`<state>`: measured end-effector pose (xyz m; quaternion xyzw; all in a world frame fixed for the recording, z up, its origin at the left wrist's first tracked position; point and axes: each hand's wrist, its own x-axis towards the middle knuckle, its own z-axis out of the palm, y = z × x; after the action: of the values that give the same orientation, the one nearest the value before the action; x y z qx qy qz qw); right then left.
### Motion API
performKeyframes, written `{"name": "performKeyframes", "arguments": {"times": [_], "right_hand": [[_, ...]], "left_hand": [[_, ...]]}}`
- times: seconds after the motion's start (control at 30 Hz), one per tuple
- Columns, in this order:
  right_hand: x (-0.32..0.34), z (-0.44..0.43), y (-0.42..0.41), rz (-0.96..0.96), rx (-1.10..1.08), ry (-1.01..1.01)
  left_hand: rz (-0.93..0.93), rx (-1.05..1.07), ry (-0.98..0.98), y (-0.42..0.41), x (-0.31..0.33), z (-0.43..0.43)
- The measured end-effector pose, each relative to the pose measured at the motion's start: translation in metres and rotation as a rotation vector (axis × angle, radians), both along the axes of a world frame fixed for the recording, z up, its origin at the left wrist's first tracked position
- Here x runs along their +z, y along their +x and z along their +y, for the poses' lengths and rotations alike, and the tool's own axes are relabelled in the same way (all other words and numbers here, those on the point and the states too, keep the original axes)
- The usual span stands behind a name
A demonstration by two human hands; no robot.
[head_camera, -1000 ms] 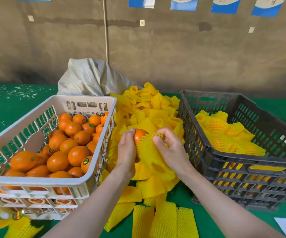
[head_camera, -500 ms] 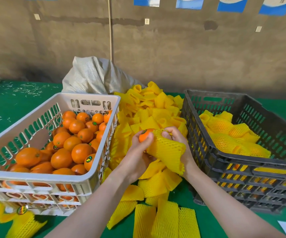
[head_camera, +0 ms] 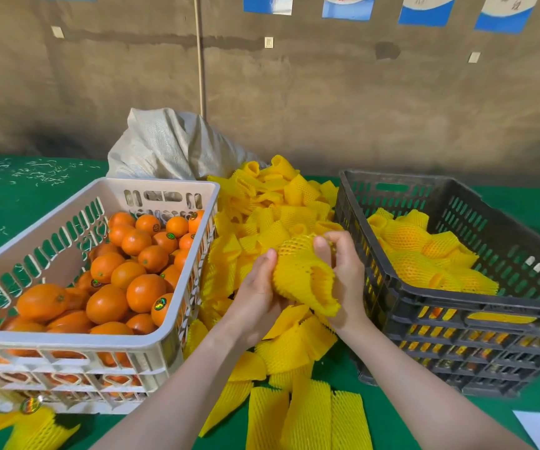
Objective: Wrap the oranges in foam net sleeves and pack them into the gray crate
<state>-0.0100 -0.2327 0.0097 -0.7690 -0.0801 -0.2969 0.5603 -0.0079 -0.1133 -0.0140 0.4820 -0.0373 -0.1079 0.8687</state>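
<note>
While my 2 hands are working above the pile of loose sleeves (head_camera: 281, 206), I am cupping the foam net sleeve (head_camera: 304, 280) from below with my left hand (head_camera: 258, 297), fingers curled to steady it. My right hand (head_camera: 343, 271) is pinching the sleeve's top edge closed; the orange inside is fully hidden. Just beyond my right hand the gray crate (head_camera: 424, 297) is waiting, already holding wrapped oranges (head_camera: 424, 254); bare oranges (head_camera: 125, 280) are sitting in the white crate (head_camera: 83, 344) past my left.

— What sort of place is this?
— A fruit-packing workroom: a white crate (head_camera: 177, 203) of loose oranges (head_camera: 145, 292), heaped foam net sleeves (head_camera: 281, 209), a gray crate (head_camera: 456, 303), a green-covered table (head_camera: 18, 203), a bare wall (head_camera: 327, 102).
</note>
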Motion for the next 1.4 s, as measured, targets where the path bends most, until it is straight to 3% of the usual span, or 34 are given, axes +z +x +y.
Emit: {"name": "performKeyframes", "arguments": {"times": [0.2,0.4,0.53,0.63,0.7,0.87,1.07,1.17,1.4], "right_hand": [[-0.003,0.004,-0.005,-0.149,-0.052,-0.097],[0.009,-0.006,0.005,-0.037,0.001,0.134],[0.006,-0.002,0.009,0.247,0.097,0.287],[0.003,0.003,0.006,0.556,0.231,0.554],[0.001,0.002,0.004,0.713,0.273,0.597],[-0.003,0.002,0.006,0.875,0.352,0.637],[-0.011,0.007,0.005,0.868,0.384,0.669],[-0.014,0.011,0.002,0.828,0.354,0.774],[-0.015,0.014,0.000,0.762,0.387,0.954]], "left_hand": [[0.193,0.052,-0.085,0.003,0.007,-0.009],[0.123,0.027,-0.125,0.002,0.006,-0.006],[0.144,0.093,-0.088,0.003,0.007,-0.004],[0.191,0.198,0.022,0.005,0.006,-0.003],[0.189,0.249,0.132,0.006,0.004,-0.001],[-0.040,0.373,0.466,0.005,-0.002,0.001],[-0.274,0.550,0.609,0.004,-0.008,0.004],[-0.236,0.564,0.589,0.001,-0.009,0.003],[-0.169,0.381,0.415,-0.003,0.000,0.006]]}}
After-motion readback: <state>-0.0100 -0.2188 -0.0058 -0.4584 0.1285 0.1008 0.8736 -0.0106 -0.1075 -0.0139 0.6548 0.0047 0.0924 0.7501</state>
